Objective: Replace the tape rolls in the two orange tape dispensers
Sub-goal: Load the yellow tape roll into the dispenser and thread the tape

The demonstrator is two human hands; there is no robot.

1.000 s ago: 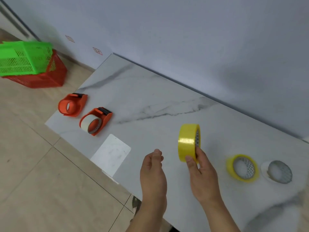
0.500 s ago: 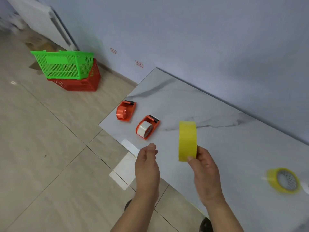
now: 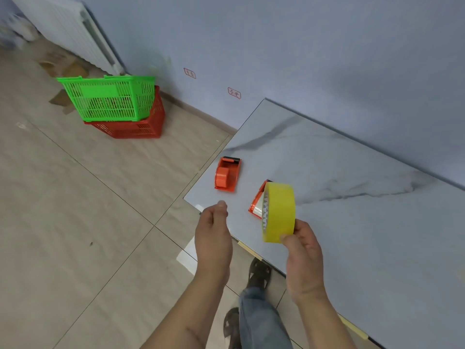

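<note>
So your right hand (image 3: 303, 258) pinches the yellow tape roll (image 3: 278, 212) by its lower edge, upright above your fingertips; the core's print is too small to read. Your left hand (image 3: 213, 239) is loosely curled, empty. Both orange dispensers (image 3: 227, 174) (image 3: 257, 204) sit on the table (image 3: 352, 222) past your fingers.

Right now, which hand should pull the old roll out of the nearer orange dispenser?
Left. The left hand is empty and hovers just short of the table edge, close to the nearer dispenser. The right hand is busy holding the yellow tape roll.
</note>
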